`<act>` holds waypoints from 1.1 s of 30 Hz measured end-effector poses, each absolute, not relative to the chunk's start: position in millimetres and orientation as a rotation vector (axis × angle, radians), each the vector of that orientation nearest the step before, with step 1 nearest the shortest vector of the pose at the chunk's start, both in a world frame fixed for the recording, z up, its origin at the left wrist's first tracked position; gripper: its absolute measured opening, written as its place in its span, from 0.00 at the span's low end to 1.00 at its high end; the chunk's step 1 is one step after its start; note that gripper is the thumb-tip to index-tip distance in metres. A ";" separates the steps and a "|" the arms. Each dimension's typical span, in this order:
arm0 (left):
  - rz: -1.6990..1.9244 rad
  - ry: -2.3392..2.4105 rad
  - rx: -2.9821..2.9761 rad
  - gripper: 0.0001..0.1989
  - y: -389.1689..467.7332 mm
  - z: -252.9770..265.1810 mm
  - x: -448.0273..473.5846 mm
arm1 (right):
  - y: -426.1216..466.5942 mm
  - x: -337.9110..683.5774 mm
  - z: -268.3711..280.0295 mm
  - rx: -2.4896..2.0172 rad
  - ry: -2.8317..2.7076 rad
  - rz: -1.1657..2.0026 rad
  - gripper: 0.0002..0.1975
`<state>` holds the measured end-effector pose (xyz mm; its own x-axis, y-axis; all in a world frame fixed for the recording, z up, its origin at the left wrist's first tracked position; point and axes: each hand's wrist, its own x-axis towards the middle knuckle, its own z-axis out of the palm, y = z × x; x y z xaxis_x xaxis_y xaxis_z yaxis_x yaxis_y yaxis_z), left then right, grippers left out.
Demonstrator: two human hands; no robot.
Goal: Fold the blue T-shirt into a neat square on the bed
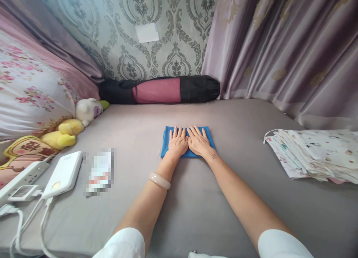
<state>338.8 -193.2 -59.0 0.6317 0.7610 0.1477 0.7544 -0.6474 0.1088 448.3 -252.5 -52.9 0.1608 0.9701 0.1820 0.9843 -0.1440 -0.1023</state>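
Observation:
A folded blue cloth [165, 148] lies flat on the grey bed sheet [134, 138], near the middle of the view. My left hand [178, 141] rests palm down on its left half, fingers stretched out and pointing away from me. Beside it, my right hand [198, 140] lies flat on the right half, fingers spread a little. The thumbs meet or nearly meet at the cloth's centre. Neither hand grips anything. Much of the cloth's surface is hidden under both palms. A pale bangle [159, 180] circles my left forearm.
On the right sits a stack of folded printed fabric [316, 153]. To the left are a white power bank [63, 174], a power strip [28, 177] with cables, a blurred-out packet [100, 172] and plush toys [64, 133]. A black and pink rolled bag [158, 90] lies along the wall.

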 end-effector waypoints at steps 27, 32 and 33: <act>0.256 1.398 2.770 0.29 -188.3 -53.1 332.0 | -257.9 453.7 -48.9 -2.305 -1.857 -0.065 0.27; 0.202 1.405 2.766 0.30 -187.4 -55.5 332.4 | -257.1 453.5 -52.0 -2.316 -1.860 -0.054 0.27; 0.203 1.404 2.764 0.30 -187.3 -55.6 332.7 | -257.1 453.4 -51.8 -2.318 -1.860 -0.054 0.27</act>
<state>332.7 -187.3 -55.6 0.5830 0.8062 0.1004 0.8017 -0.5909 0.0901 453.4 -257.1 -51.8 0.2219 0.9659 0.1337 0.9720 -0.2082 -0.1088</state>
